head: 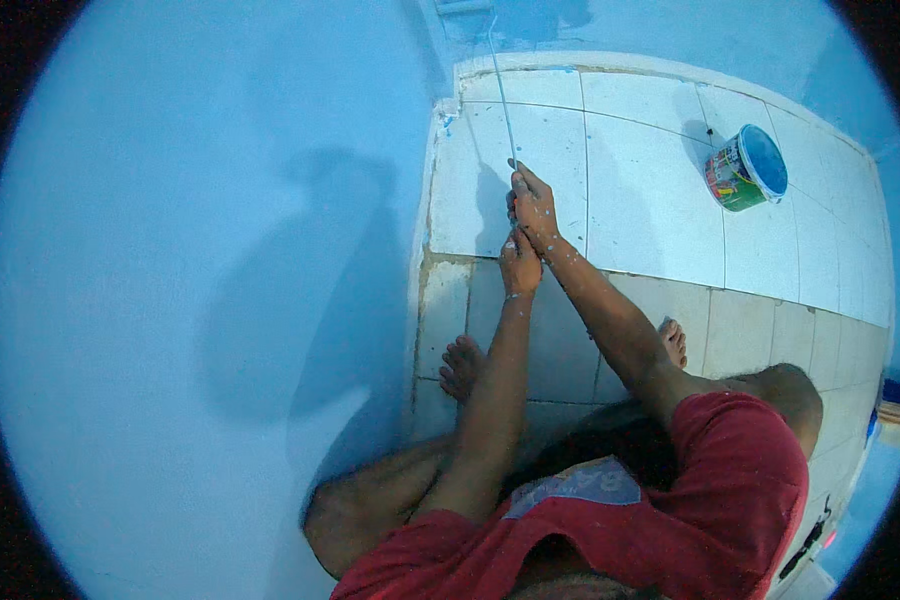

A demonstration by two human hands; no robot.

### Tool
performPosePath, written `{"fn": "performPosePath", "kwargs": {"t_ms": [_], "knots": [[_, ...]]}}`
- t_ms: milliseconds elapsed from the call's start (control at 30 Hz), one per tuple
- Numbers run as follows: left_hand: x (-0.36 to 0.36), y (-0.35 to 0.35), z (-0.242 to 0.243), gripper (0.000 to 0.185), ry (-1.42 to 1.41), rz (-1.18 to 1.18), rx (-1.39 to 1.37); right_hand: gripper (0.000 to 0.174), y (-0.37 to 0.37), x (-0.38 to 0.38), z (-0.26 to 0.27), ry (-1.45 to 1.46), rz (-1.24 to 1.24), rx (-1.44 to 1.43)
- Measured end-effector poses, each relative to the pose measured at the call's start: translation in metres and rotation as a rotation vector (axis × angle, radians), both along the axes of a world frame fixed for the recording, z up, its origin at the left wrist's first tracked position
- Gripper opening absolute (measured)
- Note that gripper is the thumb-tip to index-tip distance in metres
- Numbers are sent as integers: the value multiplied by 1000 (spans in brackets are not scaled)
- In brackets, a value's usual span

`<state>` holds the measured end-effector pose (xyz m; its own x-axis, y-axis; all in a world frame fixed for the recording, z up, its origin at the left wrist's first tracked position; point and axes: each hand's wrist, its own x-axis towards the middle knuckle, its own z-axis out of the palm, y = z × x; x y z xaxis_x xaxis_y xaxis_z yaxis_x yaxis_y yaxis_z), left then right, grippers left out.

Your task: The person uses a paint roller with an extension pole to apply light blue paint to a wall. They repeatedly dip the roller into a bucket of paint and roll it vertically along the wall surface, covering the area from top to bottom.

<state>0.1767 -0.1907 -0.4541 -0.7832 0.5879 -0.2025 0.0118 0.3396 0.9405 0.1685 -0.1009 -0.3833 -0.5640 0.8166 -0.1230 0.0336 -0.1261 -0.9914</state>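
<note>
My right hand (534, 206) is closed around the handle of a paint roller, its thumb pointing up along the rod. My left hand (521, 266) grips just below it, close against the right wrist. A thin, blue-coated metal rod (504, 97) runs from my fists toward the wall at the top. Its bent end is by the roller head (463, 7), which is only partly in view at the upper edge. My fingers hide most of the handle. Paint specks dot both hands and forearms.
A paint bucket (727, 178) with blue paint inside stands on the white tiles (652, 195) to the right. The light-blue wall (157, 262) rises close on my left. A darker blue patch (544, 19) marks the far wall. Paint drops spot the floor near my bare feet (461, 367).
</note>
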Motion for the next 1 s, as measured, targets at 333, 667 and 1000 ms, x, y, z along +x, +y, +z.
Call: {"fn": "performPosePath", "kwargs": {"t_ms": [333, 667, 1000], "knots": [[14, -14, -38, 40, 119, 10, -177, 45, -7, 5, -39, -166, -15, -74], [4, -14, -6, 54, 178, 46, -73, 46, -9, -1, -14, -84, 14, 8], [-8, -11, 37, 48, 26, 78, 183, 45, -16, -9, 31, 5, -83, 159]]}}
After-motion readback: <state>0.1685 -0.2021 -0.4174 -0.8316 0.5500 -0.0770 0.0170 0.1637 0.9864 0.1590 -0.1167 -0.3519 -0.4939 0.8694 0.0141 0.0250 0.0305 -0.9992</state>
